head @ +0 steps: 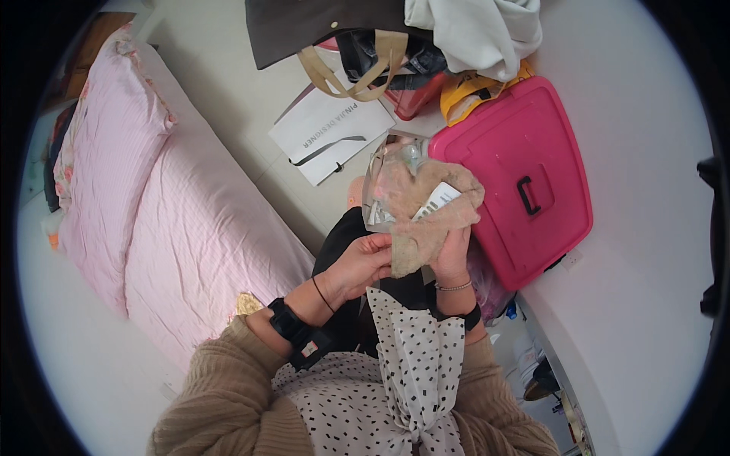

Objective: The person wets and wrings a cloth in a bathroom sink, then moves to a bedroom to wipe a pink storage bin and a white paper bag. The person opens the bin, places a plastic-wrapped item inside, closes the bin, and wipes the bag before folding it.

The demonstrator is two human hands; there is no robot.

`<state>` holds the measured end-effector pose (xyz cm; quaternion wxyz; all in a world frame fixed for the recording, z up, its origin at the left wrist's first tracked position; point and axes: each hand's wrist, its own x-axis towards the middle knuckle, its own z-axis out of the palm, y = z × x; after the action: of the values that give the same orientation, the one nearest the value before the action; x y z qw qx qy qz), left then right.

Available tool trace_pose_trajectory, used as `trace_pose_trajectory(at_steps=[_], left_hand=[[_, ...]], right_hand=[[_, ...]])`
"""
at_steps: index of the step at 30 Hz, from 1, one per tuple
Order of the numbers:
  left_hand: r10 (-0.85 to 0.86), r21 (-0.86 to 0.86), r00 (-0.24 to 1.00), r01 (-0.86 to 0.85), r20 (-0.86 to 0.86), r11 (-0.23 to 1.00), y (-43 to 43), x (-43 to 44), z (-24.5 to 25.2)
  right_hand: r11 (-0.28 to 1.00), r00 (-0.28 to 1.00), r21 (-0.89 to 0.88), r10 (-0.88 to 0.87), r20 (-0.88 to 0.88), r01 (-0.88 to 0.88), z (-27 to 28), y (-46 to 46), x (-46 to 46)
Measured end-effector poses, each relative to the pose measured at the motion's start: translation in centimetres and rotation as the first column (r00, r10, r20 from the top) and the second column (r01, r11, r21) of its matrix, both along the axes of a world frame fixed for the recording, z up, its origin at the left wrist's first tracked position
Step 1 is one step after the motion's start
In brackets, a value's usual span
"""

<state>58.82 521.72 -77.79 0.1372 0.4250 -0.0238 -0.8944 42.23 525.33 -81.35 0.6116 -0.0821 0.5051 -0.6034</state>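
Observation:
A fuzzy beige-pink cloth is spread between my hands. My left hand pinches its near left edge between thumb and fingers. Under the right side of the cloth is my right hand, its fingers mostly hidden by the fabric. On the cloth lies a white card-like item with a row of small dark marks; whether fingers touch it cannot be seen. Just beyond, an open bag or box holds clear plastic packets and other small items, partly covered by the cloth.
A pink lidded plastic storage box stands to the right by the wall. Ahead on the floor lies a white paper bag; a dark bag with tan handles and a pale garment are beyond. A bed with pink bedding is at left.

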Motion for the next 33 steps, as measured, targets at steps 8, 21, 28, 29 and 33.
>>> trace_pose_trajectory(at_steps=[8, 21, 28, 29, 33], left_hand=[[-0.042, 0.012, 0.996, 0.044, -0.084, 0.999, 1.3, -0.4, -0.5], [-0.212, -0.032, 0.977, 0.211, -0.027, 0.977, 1.4, -0.3, -0.5], [-0.195, 0.131, 0.972, 0.212, -0.135, 0.968, 1.3, 0.0, -1.2], [-0.186, 0.156, 0.972, 0.208, -0.141, 0.966, 1.5, 0.1, -1.4], [-0.090, 0.184, 0.962, 0.140, -0.257, 0.973, 2.4, 0.5, -1.7]], right_hand=[[0.987, 0.989, 0.067, -0.142, -0.035, 0.144, 0.5, -0.2, -0.9], [0.977, 0.898, 0.117, -0.209, 0.387, 0.177, -1.5, 0.5, -4.4], [0.976, 0.814, 0.202, -0.184, 0.551, 0.085, -0.2, -0.6, -3.0], [0.969, 0.784, 0.233, -0.208, 0.585, 0.084, -0.1, -0.8, -2.9], [0.911, 0.898, -0.011, 0.409, 0.162, -0.413, -0.6, -1.3, -3.7]])
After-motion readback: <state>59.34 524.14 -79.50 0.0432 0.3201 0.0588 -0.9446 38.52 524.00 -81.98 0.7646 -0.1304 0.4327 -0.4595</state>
